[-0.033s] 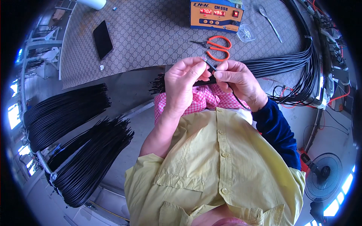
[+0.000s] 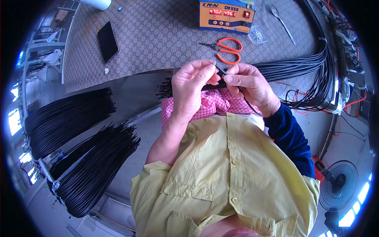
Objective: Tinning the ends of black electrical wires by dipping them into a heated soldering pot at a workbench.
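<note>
Both my hands meet in front of my chest at the near edge of the table, around one thin black cable (image 2: pixel 250 105). The thumb and fingers of my left hand (image 2: pixel 191 83) are pinched at its end, where short light-coloured strands stick out. A little further along, my right hand (image 2: pixel 252 83) grips the same cable between thumb and fingers. From there its length hangs down toward my lap. Just beyond my fingertips lie small scissors (image 2: pixel 228 51) with orange handles and dark blades. Behind and below my hands runs a thick bundle of black cables (image 2: pixel 292 66).
On the patterned tabletop (image 2: pixel 158 43) are a phone (image 2: pixel 107 42), an orange-and-blue box with a red display (image 2: pixel 226 17), a clear plastic dish (image 2: pixel 257 34) and a spoon (image 2: pixel 282 23). Black cable bundles (image 2: pixel 96 170) hang at left. A fan (image 2: pixel 338 181) stands at right.
</note>
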`<action>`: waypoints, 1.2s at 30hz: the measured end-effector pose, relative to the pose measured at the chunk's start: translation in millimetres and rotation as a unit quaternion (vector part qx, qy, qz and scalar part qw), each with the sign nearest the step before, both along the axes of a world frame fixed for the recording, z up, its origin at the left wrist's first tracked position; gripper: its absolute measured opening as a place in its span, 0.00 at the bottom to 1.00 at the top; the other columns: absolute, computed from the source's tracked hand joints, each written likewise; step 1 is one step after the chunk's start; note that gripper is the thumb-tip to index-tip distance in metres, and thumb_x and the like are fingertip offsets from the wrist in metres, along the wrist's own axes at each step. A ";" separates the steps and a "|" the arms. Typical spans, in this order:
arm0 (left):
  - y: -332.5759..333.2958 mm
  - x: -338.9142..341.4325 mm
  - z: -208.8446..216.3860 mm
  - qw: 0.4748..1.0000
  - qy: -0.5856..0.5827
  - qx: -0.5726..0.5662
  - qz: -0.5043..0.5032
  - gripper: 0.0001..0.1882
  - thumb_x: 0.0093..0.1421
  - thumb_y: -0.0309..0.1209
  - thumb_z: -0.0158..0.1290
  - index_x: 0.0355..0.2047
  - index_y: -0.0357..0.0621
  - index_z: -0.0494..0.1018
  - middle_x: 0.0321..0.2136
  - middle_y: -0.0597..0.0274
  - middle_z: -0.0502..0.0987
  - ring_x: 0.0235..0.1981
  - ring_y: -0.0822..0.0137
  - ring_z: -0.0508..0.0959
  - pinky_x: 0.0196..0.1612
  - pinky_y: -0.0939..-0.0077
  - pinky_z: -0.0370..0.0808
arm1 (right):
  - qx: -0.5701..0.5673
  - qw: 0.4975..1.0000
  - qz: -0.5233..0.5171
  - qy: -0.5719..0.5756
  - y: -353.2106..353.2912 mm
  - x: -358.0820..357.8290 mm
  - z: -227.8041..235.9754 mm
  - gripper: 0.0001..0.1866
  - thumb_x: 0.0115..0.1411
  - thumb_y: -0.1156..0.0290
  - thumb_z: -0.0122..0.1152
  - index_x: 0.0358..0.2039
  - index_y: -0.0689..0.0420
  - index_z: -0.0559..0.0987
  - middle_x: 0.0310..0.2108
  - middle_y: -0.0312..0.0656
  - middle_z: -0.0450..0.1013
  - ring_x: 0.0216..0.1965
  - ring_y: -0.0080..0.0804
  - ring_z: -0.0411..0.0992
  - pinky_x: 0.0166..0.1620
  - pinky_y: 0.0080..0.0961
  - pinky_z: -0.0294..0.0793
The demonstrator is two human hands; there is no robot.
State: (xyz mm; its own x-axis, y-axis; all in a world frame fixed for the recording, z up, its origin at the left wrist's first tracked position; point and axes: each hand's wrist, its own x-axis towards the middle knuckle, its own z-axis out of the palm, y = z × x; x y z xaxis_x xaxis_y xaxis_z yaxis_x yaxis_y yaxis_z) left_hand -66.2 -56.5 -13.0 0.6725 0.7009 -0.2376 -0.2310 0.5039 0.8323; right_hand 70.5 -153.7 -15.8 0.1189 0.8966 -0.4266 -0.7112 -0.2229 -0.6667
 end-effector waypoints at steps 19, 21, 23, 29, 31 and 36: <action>-13.3 12.3 -13.6 0.983 -0.134 -0.082 0.099 0.03 0.54 0.23 0.47 0.29 0.39 0.69 0.23 0.62 0.71 0.25 0.74 0.70 0.32 0.80 0.68 | 0.026 0.996 -0.067 0.054 2.5 -21.9 -7.3 0.04 0.52 0.75 0.56 0.25 0.60 0.72 0.18 0.36 0.67 0.16 0.20 0.63 0.18 0.14 0.60; -14.8 13.2 -13.5 0.980 -0.133 -0.105 0.100 0.03 0.54 0.25 0.46 0.29 0.40 0.69 0.23 0.63 0.70 0.25 0.74 0.69 0.32 0.80 0.67 | 0.023 0.994 -0.081 0.063 2.9 -25.6 -10.8 0.04 0.52 0.75 0.56 0.25 0.60 0.71 0.20 0.37 0.68 0.17 0.21 0.63 0.20 0.14 0.61; -16.2 13.6 -9.7 0.977 -0.125 -0.140 0.102 0.03 0.54 0.26 0.46 0.28 0.40 0.68 0.21 0.65 0.68 0.25 0.75 0.67 0.32 0.80 0.67 | 0.031 0.993 -0.099 0.063 4.5 -30.9 -13.2 0.04 0.52 0.76 0.56 0.26 0.61 0.71 0.21 0.38 0.68 0.17 0.21 0.63 0.20 0.14 0.62; -14.8 14.2 -10.4 0.963 -0.137 -0.209 0.100 0.04 0.53 0.25 0.48 0.29 0.38 0.67 0.20 0.67 0.66 0.23 0.77 0.66 0.30 0.84 0.65 | 0.045 0.991 -0.117 0.049 6.5 -36.4 -19.6 0.03 0.52 0.76 0.56 0.26 0.61 0.71 0.23 0.38 0.69 0.17 0.20 0.63 0.21 0.14 0.63; -16.6 14.6 -8.0 0.963 -0.139 -0.210 0.094 0.04 0.54 0.26 0.48 0.29 0.38 0.67 0.21 0.67 0.66 0.23 0.78 0.66 0.30 0.84 0.65 | 0.042 0.992 -0.120 0.022 6.7 -36.6 -21.3 0.04 0.52 0.76 0.56 0.26 0.61 0.71 0.22 0.37 0.69 0.17 0.19 0.63 0.21 0.13 0.62; -16.3 12.7 -14.8 0.976 -0.099 -0.180 0.072 0.07 0.56 0.33 0.47 0.26 0.42 0.69 0.22 0.67 0.69 0.25 0.75 0.66 0.33 0.81 0.64 | 0.011 0.995 -0.090 -0.031 4.3 -28.8 -16.6 0.05 0.54 0.73 0.55 0.26 0.61 0.71 0.18 0.34 0.66 0.15 0.15 0.59 0.18 0.11 0.56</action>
State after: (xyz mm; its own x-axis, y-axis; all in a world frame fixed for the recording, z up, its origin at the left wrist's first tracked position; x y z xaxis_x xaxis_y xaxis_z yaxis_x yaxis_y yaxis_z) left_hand -53.5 -72.8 -27.8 0.6306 0.6873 -0.3604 -0.4601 0.7051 0.5396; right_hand 41.7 -149.4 -32.4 0.3032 0.8676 -0.3941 -0.6962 -0.0808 -0.7133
